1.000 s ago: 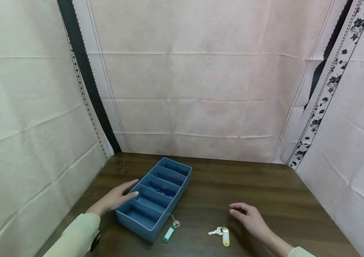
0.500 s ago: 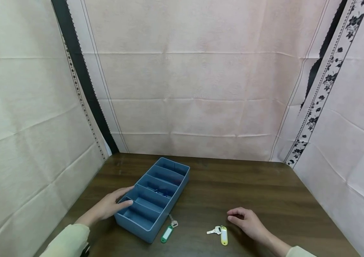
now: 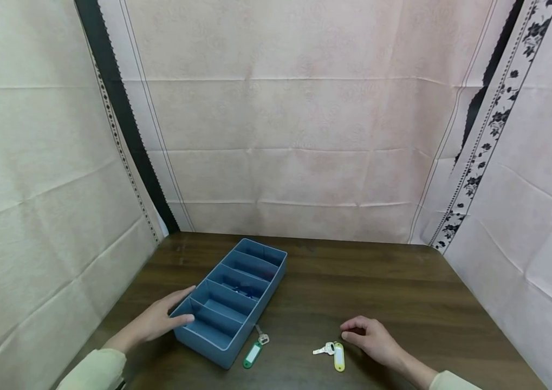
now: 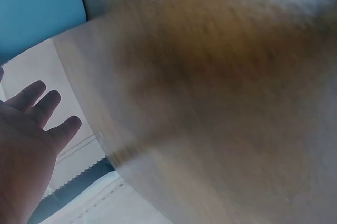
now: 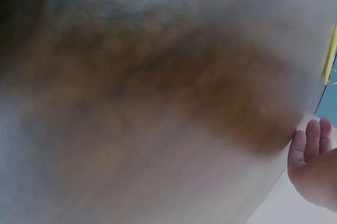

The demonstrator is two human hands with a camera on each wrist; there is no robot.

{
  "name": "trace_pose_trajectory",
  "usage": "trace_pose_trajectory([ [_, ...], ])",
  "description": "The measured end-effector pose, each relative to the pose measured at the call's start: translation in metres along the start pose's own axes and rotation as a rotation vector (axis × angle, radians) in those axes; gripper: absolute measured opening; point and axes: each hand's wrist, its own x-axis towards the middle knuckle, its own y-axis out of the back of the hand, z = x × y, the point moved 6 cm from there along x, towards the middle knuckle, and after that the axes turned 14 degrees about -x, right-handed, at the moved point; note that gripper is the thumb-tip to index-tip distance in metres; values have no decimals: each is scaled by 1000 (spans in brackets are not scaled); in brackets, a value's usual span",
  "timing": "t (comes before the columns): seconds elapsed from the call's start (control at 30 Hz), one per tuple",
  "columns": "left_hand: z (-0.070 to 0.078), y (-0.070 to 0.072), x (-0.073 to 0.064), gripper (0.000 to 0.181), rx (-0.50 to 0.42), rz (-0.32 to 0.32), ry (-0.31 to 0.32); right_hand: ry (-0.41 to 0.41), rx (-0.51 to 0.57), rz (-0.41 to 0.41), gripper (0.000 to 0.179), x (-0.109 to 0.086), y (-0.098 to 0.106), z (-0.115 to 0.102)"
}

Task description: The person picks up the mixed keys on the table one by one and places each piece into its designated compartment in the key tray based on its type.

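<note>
My left hand (image 3: pixel 154 320) is at the near left side of a blue divided tray (image 3: pixel 260 304), fingers straight along its outer side and thumb over the rim. In the left wrist view the tray (image 4: pixel 37 13) shows beyond the spread fingers. My right hand (image 3: pixel 373 341) is held with bent, loose fingers and nothing in them. It is just right of a silver key (image 3: pixel 324 349) with a yellow tag (image 3: pixel 339 357). Another key (image 3: pixel 263 338), with a green tag (image 3: pixel 252 355), lies against the tray's right side.
A small dark blue item (image 3: pixel 244 292) lies in the tray's middle compartment. The brown wooden table (image 3: pixel 354 281) is closed in by pale cloth (image 3: pixel 276 135) at the back and both sides.
My left hand has slid back toward me along the tray's left side. My right hand has come slightly nearer and lower beside the yellow-tagged key. The view has shifted a little.
</note>
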Motion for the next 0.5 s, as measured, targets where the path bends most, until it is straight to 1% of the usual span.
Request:
trace_pose_trajectory([
  [0.13,-3,0,-1,74,-5,-5,-7,34,2,-24,20,1,-3,-3],
  [0.33,-4,0,0,74,-14,-1,12,36,-13,-58,19,2,-7,-3],
  [0.43,-3,0,-1,74,-4,4,6,66,-47,-49,16,2,-8,-5],
  [0.5,-2,1,-2,74,4,6,-1,100,-86,-30,13,2,-9,-6],
])
